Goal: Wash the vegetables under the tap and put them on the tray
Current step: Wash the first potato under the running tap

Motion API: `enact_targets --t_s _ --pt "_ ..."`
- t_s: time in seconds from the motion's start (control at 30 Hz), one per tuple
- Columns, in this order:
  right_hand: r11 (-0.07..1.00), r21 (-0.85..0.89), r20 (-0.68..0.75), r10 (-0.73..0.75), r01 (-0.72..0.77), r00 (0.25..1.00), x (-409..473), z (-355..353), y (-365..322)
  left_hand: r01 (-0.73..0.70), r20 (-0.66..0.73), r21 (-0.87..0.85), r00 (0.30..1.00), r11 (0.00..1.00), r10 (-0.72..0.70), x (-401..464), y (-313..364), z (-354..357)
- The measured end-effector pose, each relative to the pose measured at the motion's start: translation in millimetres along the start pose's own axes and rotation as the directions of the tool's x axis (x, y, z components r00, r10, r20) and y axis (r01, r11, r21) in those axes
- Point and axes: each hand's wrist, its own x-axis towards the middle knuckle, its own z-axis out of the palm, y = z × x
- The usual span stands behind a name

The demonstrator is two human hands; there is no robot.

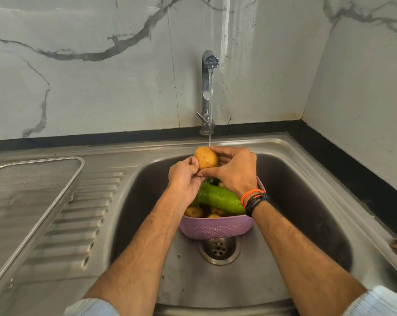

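No readable text, labels, brands, numbers or signs anywhere in view.
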Motion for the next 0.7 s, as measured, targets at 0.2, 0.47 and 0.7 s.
enact_targets --t_s 0.2,0.47,0.7 --pt "0.999 0.046 -0.036 0.026 -0.024 0.999 1.4 0.5 0.9 -0.021 0.049 0.046 0.999 0.999 0.019 2.4 1.9 -0.8" --pt "1.000 0.008 0.176 0.012 -0.014 0.984 9.2 -1.7 8.6 -0.083 0.093 0.164 0.993 0.983 0.069 1.6 -0.3 -2.2" --pt "0.999 0.038 0.049 0.004 -0.005 0.999 5.4 0.1 11.3 -0.051 -0.007 0.093 0.999 0.994 0.052 3.1 -2.1 -0.2"
